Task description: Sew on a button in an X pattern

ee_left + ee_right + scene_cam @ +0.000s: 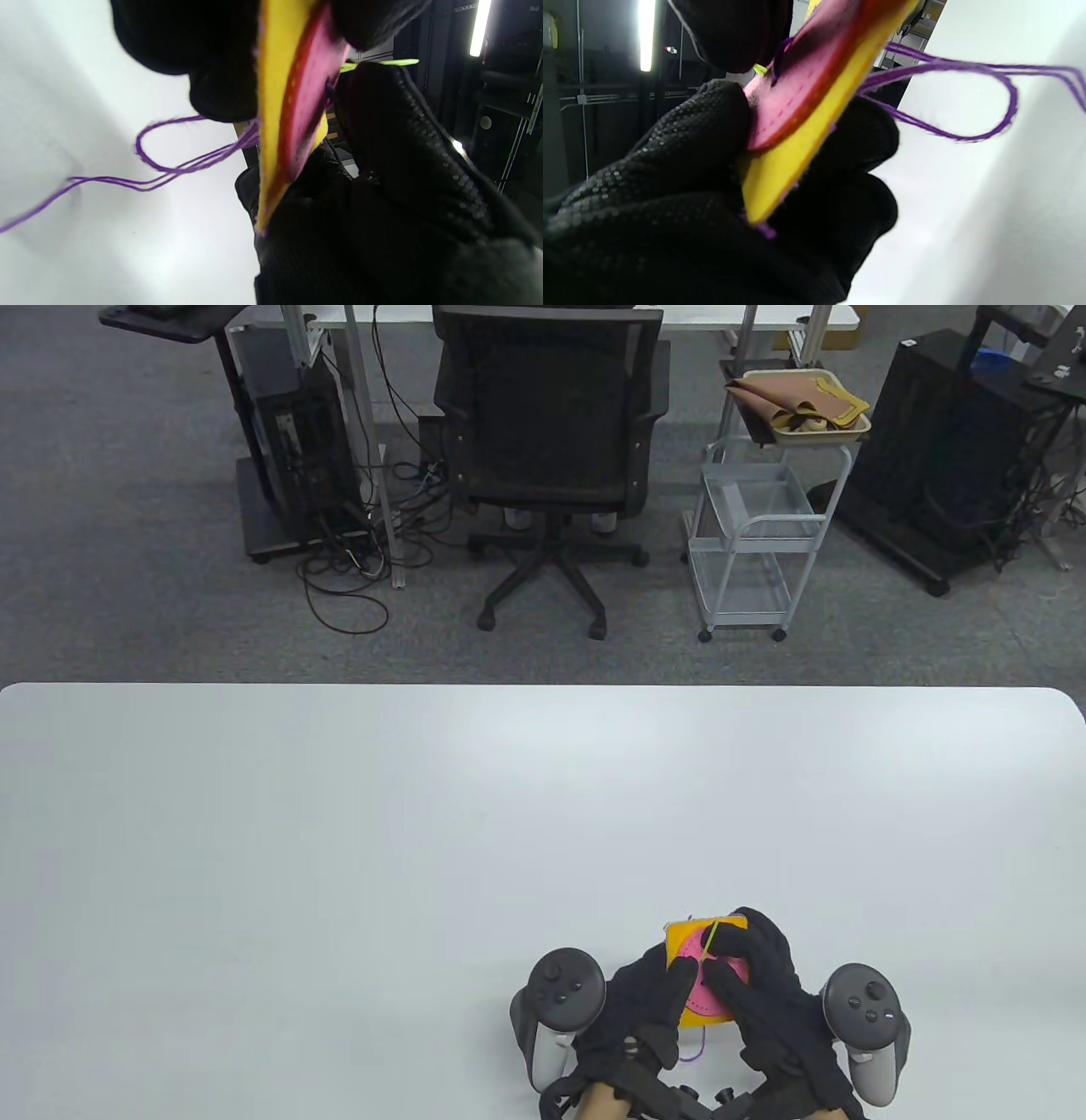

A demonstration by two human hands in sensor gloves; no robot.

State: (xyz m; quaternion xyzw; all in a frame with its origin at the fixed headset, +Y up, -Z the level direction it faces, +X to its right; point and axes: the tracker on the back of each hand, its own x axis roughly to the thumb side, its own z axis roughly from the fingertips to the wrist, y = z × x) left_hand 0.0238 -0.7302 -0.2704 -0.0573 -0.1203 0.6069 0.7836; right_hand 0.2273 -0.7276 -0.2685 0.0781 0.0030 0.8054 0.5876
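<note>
A yellow felt square (683, 937) with a round pink button (701, 997) on it is held just above the table's front edge. My left hand (666, 984) grips its left side and my right hand (731, 976) grips its right side. A yellow-green needle (713, 939) sticks out of the button's face between my fingertips; which hand pinches it I cannot tell. Purple thread (691, 1056) hangs below the felt. The left wrist view shows the felt (271, 106) edge-on, the button (309, 97), needle (382, 62) and looped thread (169, 169). The right wrist view shows the felt (789, 169), button (793, 97) and thread (967, 135).
The white table (339, 857) stretches wide to the left and far side. Beyond its far edge stand a black office chair (547, 432) and a white wire cart (755, 534) on grey carpet.
</note>
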